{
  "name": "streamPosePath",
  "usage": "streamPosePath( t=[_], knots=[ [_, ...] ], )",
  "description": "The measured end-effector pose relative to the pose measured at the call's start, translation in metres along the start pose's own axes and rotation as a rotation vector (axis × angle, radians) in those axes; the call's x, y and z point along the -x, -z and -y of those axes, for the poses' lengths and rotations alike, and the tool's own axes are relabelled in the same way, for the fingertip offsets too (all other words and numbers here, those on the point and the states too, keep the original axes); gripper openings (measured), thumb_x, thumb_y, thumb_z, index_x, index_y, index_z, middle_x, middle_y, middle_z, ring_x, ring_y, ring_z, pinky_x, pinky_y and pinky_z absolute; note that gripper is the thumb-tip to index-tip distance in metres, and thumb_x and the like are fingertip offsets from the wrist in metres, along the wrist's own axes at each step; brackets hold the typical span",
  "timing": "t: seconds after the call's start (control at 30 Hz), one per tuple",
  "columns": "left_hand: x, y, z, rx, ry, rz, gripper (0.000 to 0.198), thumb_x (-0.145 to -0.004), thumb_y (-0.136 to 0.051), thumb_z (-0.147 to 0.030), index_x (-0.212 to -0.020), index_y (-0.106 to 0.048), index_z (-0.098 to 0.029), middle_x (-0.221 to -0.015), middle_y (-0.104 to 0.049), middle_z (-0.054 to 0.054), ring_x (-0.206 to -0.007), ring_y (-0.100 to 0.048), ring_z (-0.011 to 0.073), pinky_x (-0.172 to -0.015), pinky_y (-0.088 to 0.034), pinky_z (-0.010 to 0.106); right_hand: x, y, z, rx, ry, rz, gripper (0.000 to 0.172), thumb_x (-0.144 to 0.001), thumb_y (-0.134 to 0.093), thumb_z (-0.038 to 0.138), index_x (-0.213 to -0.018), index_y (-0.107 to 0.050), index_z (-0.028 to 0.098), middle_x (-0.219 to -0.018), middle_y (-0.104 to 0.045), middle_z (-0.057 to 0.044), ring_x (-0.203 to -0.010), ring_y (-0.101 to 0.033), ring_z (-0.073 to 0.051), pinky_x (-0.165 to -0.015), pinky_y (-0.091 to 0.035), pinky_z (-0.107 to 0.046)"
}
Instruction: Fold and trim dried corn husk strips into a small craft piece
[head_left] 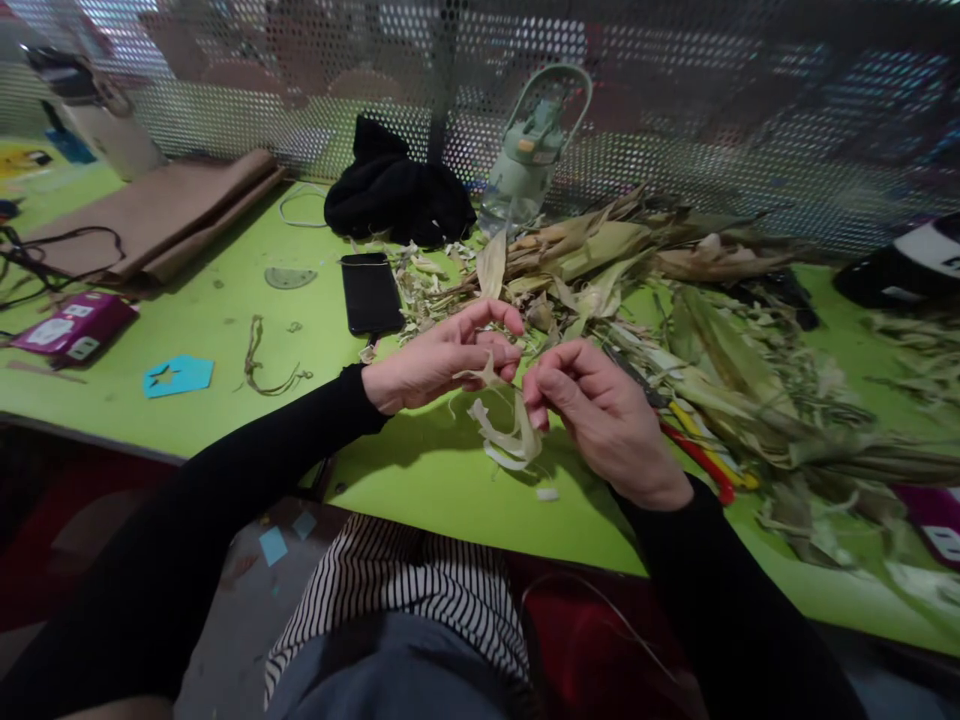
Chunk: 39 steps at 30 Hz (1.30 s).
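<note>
A thin, pale strip of corn husk point(514, 440) hangs curled between my hands, just over the front of the green table. My left hand point(442, 355) pinches its upper end, with the index finger arched above the thumb. On the strip's other side, my right hand point(604, 415) has its fingers curled together and thumb pressed in, gripping the husk's edge; the fingertips' contact is partly hidden. A small white scrap point(547, 494) lies below on the table. Behind my hands are dry corn husks point(585, 250) in a loose heap.
Pliers with red and yellow handles point(701, 450) lie right of my right hand, partly under husks. A phone point(372, 292), a twisted cord point(262, 365) and a blue card point(178, 376) are to the left. A green bottle point(525, 160) and black cloth point(397, 195) stand behind, against a perforated metal screen.
</note>
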<state>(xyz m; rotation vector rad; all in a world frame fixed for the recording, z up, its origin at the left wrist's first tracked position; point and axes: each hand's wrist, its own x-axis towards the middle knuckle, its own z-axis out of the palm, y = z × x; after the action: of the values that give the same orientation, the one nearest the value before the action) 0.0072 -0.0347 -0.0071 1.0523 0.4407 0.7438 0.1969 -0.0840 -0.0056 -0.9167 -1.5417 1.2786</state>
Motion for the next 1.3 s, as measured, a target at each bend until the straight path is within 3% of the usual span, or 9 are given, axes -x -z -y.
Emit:
streamPosePath(
  t=[0.17, 0.33, 0.57, 0.67, 0.83, 0.97, 1.3],
  knots=[
    [-0.005, 0.011, 0.000, -0.097, 0.021, 0.006, 0.017, -0.085, -0.069, -0.015, -0.092, -0.054, -0.015, -0.071, -0.064, -0.002, -0.057, -0.053, 0.0043, -0.051, -0.035, 0.017, -0.003, 0.002, -0.002, 0.146, 0.010, -0.062, 0.022, -0.092, -0.068, 0.041, -0.083, -0.062, 0.022, -0.077, -0.066, 0.001, -0.058, -0.057, -0.010, -0.055, -0.050, -0.025],
    [-0.007, 0.008, 0.001, -0.223, 0.133, 0.044, 0.015, -0.083, -0.074, -0.019, -0.088, -0.062, -0.011, -0.078, -0.069, 0.002, -0.069, -0.059, 0.0062, -0.063, -0.042, 0.020, -0.008, 0.007, -0.009, 0.403, 0.216, -0.178, 0.022, -0.086, -0.074, 0.045, -0.080, -0.069, 0.024, -0.104, -0.064, -0.004, -0.087, -0.061, -0.016, -0.068, -0.051, -0.028],
    [-0.004, 0.002, 0.001, -0.249, 0.143, 0.051, 0.018, -0.079, -0.077, -0.022, -0.087, -0.065, -0.010, -0.079, -0.068, 0.001, -0.066, -0.057, 0.0053, -0.064, -0.044, 0.020, -0.008, 0.003, -0.013, 0.476, 0.265, -0.262, 0.021, -0.086, -0.074, 0.045, -0.082, -0.068, 0.025, -0.099, -0.062, -0.003, -0.083, -0.057, -0.017, -0.066, -0.048, -0.029],
    [-0.004, 0.001, 0.003, -0.273, 0.121, 0.062, 0.022, -0.079, -0.079, -0.026, -0.085, -0.064, -0.010, -0.074, -0.065, -0.001, -0.060, -0.053, 0.0039, -0.058, -0.041, 0.020, -0.008, 0.002, -0.014, 0.476, 0.262, -0.276, 0.023, -0.087, -0.073, 0.047, -0.082, -0.069, 0.025, -0.097, -0.062, -0.003, -0.082, -0.057, -0.017, -0.066, -0.048, -0.030],
    [-0.005, 0.002, 0.004, -0.174, 0.023, 0.017, 0.029, -0.079, -0.080, -0.031, -0.085, -0.059, -0.012, -0.074, -0.064, -0.002, -0.061, -0.057, 0.0050, -0.058, -0.043, 0.020, -0.007, 0.005, -0.009, 0.439, 0.161, -0.272, 0.028, -0.094, -0.061, 0.051, -0.101, -0.071, 0.026, -0.111, -0.066, -0.006, -0.087, -0.063, -0.018, -0.072, -0.052, -0.033],
    [-0.006, 0.005, 0.004, -0.137, -0.025, -0.032, 0.036, -0.076, -0.083, -0.036, -0.088, -0.057, -0.013, -0.074, -0.065, -0.003, -0.062, -0.057, 0.0045, -0.059, -0.043, 0.020, -0.008, 0.009, -0.008, 0.499, 0.144, -0.199, 0.022, -0.088, -0.071, 0.046, -0.093, -0.074, 0.024, -0.119, -0.067, -0.007, -0.111, -0.063, -0.024, -0.090, -0.053, -0.041],
    [-0.006, 0.003, 0.006, -0.151, 0.033, -0.092, 0.032, -0.074, -0.083, -0.028, -0.081, -0.055, -0.013, -0.069, -0.062, -0.004, -0.059, -0.054, 0.0038, -0.059, -0.042, 0.020, -0.007, 0.006, -0.006, 0.534, 0.243, -0.238, 0.009, -0.090, -0.068, 0.030, -0.083, -0.067, 0.024, -0.115, -0.069, -0.006, -0.108, -0.064, -0.024, -0.096, -0.051, -0.044]
  ],
)
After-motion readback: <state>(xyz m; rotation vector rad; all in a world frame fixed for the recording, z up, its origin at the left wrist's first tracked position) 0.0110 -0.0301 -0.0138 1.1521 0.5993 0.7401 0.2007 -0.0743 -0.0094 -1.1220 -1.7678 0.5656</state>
